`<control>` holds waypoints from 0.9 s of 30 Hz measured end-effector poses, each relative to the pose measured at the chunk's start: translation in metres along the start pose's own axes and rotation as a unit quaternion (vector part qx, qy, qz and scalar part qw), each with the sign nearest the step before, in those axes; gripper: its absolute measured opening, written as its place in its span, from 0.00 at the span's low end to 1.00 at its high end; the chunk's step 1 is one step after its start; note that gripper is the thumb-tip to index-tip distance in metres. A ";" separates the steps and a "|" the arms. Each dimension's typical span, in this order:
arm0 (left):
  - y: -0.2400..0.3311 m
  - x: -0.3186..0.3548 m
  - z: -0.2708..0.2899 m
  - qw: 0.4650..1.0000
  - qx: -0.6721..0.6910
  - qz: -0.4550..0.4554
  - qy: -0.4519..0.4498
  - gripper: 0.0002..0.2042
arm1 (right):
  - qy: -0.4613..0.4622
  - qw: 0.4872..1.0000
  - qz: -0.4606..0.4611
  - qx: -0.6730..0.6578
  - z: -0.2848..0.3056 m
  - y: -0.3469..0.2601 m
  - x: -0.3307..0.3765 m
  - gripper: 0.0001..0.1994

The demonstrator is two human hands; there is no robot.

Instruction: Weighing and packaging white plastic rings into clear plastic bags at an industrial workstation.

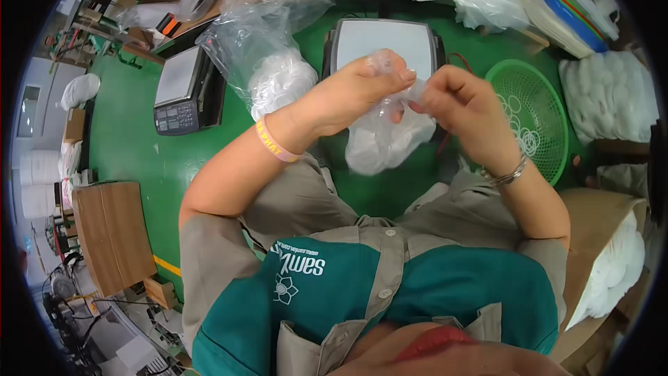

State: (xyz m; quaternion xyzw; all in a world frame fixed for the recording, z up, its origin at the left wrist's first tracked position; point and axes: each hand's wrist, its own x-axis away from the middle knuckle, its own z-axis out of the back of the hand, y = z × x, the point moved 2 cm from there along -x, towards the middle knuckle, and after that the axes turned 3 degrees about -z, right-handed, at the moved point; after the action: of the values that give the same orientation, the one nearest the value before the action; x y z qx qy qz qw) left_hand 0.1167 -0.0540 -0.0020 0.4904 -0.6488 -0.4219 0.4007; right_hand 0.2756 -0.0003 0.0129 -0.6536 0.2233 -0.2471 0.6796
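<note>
My left hand (358, 90) and my right hand (465, 106) pinch the gathered neck of a small see-through plastic bag (390, 138) in front of me. White contents fill its lower part, which hangs below my fingers; what they are is hard to make out. Behind my hands lies a scale (384, 38) with a pale flat top, partly covered by them. Beside my left forearm stands a large open plastic bag (240, 45) of white ring-like pieces (280, 83). Right of my right hand, a green mesh basket (562, 125) holds several thin white rings (527, 141).
A second scale (182, 83) with a keypad sits at the left on the green floor (118, 139). Cardboard (115, 230) stands beyond it. Filled white bags (605, 97) lie at the right, above an open carton (591, 237) of white goods. A bench edge crosses the far side.
</note>
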 end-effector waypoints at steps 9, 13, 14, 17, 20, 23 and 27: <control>0.014 0.014 -0.013 0.976 -0.213 -0.039 0.001 0.13 | -0.129 0.965 0.200 0.108 0.007 0.018 -0.010 0.27; 0.019 0.022 -0.012 0.962 -0.273 -0.030 0.010 0.12 | -0.071 0.934 0.193 0.294 -0.002 0.027 -0.012 0.19; 0.022 0.022 -0.011 0.951 -0.305 -0.035 0.026 0.11 | -0.051 0.931 0.193 0.304 -0.004 0.028 -0.013 0.13; 0.020 0.019 -0.010 0.877 -0.452 -0.147 0.063 0.11 | -0.060 0.941 0.163 0.291 -0.006 0.031 -0.014 0.09; 0.021 0.015 -0.010 0.789 -0.526 -0.289 0.129 0.11 | -0.142 0.964 0.121 0.188 -0.014 0.024 -0.009 0.13; 0.023 0.019 -0.008 0.765 -0.527 -0.351 0.119 0.12 | -0.204 0.972 0.001 -0.114 -0.017 0.022 -0.010 0.23; 0.029 0.020 -0.023 0.696 -0.588 -0.409 0.054 0.15 | -0.184 0.970 -0.092 -0.130 -0.011 0.028 -0.012 0.21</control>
State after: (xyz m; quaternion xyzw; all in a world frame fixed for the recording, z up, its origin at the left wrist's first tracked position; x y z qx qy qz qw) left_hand 0.1255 -0.0724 0.0347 0.3941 0.0183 -0.8120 0.4301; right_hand 0.2606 -0.0002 -0.0154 -0.7882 0.0635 -0.1533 0.5927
